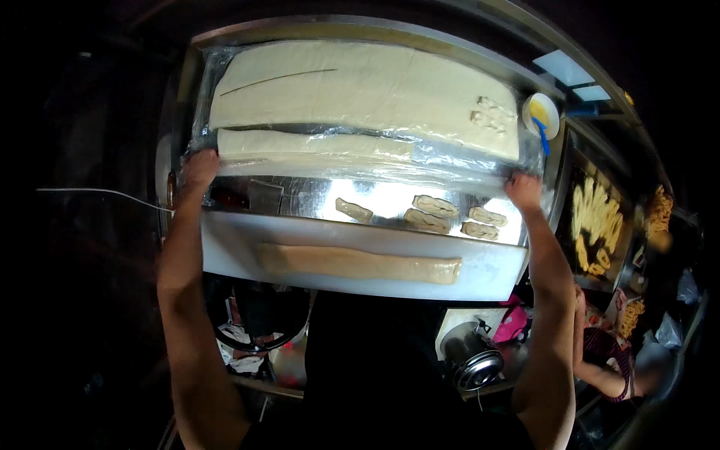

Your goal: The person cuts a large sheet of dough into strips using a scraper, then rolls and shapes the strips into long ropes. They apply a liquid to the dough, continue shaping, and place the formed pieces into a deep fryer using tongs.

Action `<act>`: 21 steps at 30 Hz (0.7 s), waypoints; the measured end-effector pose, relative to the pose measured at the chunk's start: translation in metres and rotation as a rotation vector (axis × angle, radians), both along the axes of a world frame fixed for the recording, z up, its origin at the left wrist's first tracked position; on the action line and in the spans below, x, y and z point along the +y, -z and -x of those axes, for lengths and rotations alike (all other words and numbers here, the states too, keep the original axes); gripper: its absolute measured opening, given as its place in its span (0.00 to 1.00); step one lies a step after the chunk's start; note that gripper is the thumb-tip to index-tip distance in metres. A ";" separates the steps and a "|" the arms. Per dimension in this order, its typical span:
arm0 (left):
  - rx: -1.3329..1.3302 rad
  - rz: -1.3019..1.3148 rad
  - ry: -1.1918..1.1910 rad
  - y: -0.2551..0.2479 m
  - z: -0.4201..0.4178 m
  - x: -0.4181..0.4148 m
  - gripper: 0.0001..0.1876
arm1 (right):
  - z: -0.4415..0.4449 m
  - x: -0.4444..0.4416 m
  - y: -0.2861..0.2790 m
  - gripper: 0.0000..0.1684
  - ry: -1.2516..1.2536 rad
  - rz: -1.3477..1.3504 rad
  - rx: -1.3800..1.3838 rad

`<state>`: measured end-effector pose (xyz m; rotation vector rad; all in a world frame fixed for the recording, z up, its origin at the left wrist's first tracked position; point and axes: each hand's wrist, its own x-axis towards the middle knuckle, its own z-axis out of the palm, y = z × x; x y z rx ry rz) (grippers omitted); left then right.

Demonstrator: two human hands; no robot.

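Note:
A large flat sheet of dough [360, 90] lies under clear plastic film [349, 166] on a metal worktop. Beside its near edge runs a narrower dough strip [304, 144], also covered by the film. My left hand [201, 167] grips the film's near left corner, and my right hand [524, 191] grips its near right end, so the edge is stretched between them. Several twisted dough pieces [432, 206] and one small flat dough piece [353, 210] lie uncovered on the metal. Nearest to me, another long dough strip [360, 263] rests on a white board [489, 275].
A white bowl [554, 115] with yellow liquid and a blue-handled utensil stands at the back right. Right of the worktop, fried dough sticks [596, 214] lie in a fryer. Another person [607, 360] is at the lower right. A lidded metal pot [478, 360] stands below the board.

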<state>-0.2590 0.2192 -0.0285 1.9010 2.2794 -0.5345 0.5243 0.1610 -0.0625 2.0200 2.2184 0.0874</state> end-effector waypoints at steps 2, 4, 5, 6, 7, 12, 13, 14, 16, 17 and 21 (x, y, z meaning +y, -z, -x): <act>0.006 -0.264 0.038 -0.001 -0.019 -0.004 0.08 | 0.015 0.008 -0.005 0.07 0.065 -0.104 -0.132; -0.173 -0.657 0.158 -0.017 -0.049 -0.020 0.09 | 0.033 -0.001 -0.026 0.07 0.035 -0.287 0.090; -0.290 -0.643 0.153 -0.021 -0.062 -0.031 0.09 | 0.040 -0.011 -0.027 0.07 0.058 -0.306 0.216; -0.412 -0.621 0.150 -0.023 -0.076 -0.043 0.09 | 0.046 -0.022 -0.027 0.08 0.086 -0.330 0.341; -0.531 -0.596 0.142 -0.024 -0.083 -0.053 0.09 | 0.054 -0.031 -0.028 0.09 0.104 -0.359 0.468; -0.415 -0.573 0.112 0.028 -0.043 -0.048 0.07 | 0.023 -0.042 0.022 0.12 0.325 -0.248 0.490; -0.362 -0.560 0.109 0.035 -0.033 -0.042 0.09 | 0.008 -0.039 0.035 0.14 0.410 -0.212 0.484; -0.360 -0.501 0.091 0.036 -0.015 -0.042 0.09 | 0.012 -0.027 0.034 0.16 0.405 -0.149 0.461; -0.446 -0.447 0.063 0.032 -0.010 -0.050 0.10 | 0.006 -0.020 0.029 0.18 0.421 0.009 0.560; -0.531 -0.471 0.054 0.021 -0.020 -0.044 0.11 | 0.012 -0.031 0.023 0.19 0.458 -0.142 0.618; -0.861 -0.555 -0.153 -0.008 -0.056 -0.097 0.12 | 0.052 -0.108 -0.007 0.11 0.578 -0.289 1.061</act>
